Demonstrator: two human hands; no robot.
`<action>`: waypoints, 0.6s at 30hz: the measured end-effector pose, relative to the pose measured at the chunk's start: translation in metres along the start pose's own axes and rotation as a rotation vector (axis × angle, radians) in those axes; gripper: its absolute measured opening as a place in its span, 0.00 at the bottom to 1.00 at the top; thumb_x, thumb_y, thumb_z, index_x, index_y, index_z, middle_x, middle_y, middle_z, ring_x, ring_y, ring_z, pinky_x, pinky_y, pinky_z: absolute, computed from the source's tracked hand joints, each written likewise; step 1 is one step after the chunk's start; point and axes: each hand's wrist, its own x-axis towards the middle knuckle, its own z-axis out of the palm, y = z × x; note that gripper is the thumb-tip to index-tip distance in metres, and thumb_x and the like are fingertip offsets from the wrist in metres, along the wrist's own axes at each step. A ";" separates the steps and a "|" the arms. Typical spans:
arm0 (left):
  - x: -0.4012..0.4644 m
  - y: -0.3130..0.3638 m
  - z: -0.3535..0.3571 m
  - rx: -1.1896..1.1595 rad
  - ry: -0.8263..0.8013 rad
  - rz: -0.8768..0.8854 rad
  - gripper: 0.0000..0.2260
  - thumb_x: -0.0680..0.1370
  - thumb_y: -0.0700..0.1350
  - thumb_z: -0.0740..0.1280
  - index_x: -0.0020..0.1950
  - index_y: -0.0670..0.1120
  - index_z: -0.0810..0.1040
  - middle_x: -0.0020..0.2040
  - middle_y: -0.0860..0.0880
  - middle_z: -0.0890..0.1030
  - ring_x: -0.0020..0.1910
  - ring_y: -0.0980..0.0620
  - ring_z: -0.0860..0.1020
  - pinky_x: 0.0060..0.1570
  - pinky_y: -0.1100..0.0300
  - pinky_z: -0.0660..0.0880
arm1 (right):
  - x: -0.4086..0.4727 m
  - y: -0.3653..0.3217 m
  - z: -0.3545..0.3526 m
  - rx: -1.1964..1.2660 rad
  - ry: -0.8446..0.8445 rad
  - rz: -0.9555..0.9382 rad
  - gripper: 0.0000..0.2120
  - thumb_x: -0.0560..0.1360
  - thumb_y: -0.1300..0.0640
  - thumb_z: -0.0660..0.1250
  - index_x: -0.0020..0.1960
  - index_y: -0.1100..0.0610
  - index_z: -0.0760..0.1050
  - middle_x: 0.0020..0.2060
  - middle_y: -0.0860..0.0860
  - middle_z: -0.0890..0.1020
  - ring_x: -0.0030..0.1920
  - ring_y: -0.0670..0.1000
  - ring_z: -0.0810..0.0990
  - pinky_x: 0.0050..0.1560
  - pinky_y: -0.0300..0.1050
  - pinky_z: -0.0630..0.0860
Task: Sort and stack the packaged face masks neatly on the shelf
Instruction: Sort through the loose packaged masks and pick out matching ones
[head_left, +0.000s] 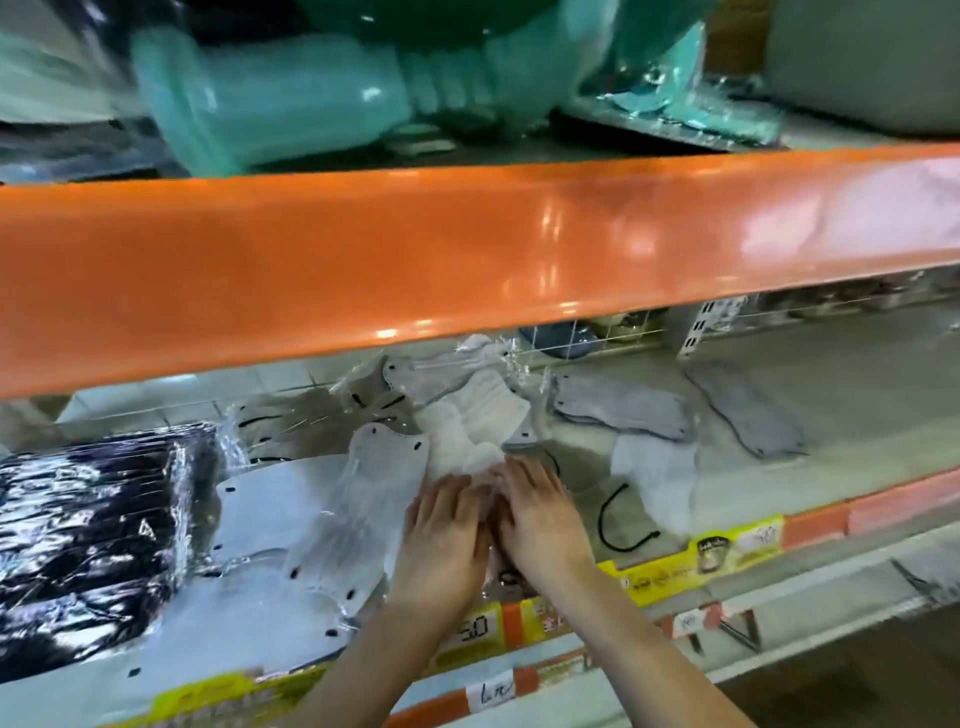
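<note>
An orange beam (467, 260) is crossing above the shelf (779, 395). Both hands, left (444, 525) and right (540, 514), are pressing flat, fingers straight, on scattered packaged masks (467, 431); black packs (93, 519) are lying leftward.

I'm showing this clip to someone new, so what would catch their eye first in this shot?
First, the glossy orange shelf beam crossing the whole frame. Below it, at the centre, the left hand and right hand lie side by side, fingers flat on a clear-wrapped mask pack, with loose white masks scattered behind. At far left sits a shiny wrapped bundle of black masks; blurred teal plastic goods crowd the shelf above.
</note>
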 end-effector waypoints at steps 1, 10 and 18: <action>0.003 0.005 0.005 0.015 0.017 0.013 0.16 0.70 0.47 0.58 0.52 0.48 0.80 0.52 0.48 0.81 0.54 0.50 0.74 0.48 0.55 0.77 | 0.001 0.007 -0.003 0.004 0.004 0.015 0.19 0.66 0.55 0.59 0.55 0.57 0.77 0.53 0.54 0.79 0.52 0.59 0.78 0.50 0.52 0.78; 0.029 0.028 0.037 0.092 -0.098 -0.068 0.17 0.66 0.42 0.68 0.55 0.45 0.78 0.53 0.45 0.80 0.51 0.43 0.81 0.46 0.53 0.78 | 0.010 0.060 -0.017 0.003 -0.101 0.049 0.22 0.74 0.60 0.63 0.67 0.59 0.70 0.64 0.56 0.72 0.65 0.60 0.68 0.66 0.52 0.67; 0.077 0.043 0.041 -0.061 -0.014 -0.298 0.16 0.74 0.38 0.66 0.62 0.40 0.75 0.60 0.40 0.75 0.59 0.38 0.73 0.53 0.50 0.72 | 0.048 0.057 -0.033 0.169 -0.155 0.025 0.20 0.77 0.61 0.59 0.68 0.59 0.67 0.66 0.55 0.70 0.68 0.56 0.66 0.66 0.46 0.64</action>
